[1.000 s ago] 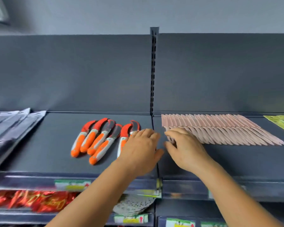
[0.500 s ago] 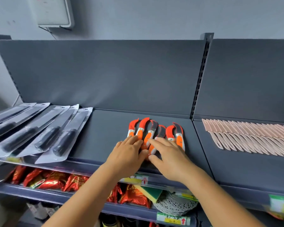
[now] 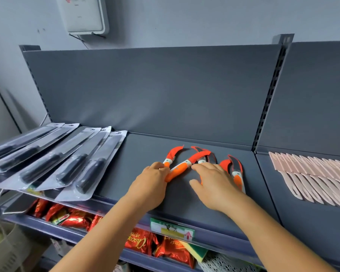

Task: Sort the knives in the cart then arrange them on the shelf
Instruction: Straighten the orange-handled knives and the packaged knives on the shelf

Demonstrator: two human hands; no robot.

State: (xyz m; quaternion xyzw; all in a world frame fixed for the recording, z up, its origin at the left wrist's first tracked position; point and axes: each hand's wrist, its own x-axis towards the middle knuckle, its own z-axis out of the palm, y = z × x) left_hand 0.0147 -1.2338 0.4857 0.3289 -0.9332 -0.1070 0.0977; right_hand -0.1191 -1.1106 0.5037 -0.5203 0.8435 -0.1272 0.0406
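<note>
Between the two hands, one orange-handled knife (image 3: 178,169) lies askew on the shelf (image 3: 141,154): the left hand (image 3: 150,182) pinches its handle, the right hand (image 3: 214,183) presses flat on neighbouring knives (image 3: 235,169). Arranging is underway; next likely calls for swinging it parallel.

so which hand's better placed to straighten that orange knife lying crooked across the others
Left. The left hand already touches the handle of the crooked orange knife; the right hand lies flat over the knives to its right, only its fingertips near the blade end.
</note>
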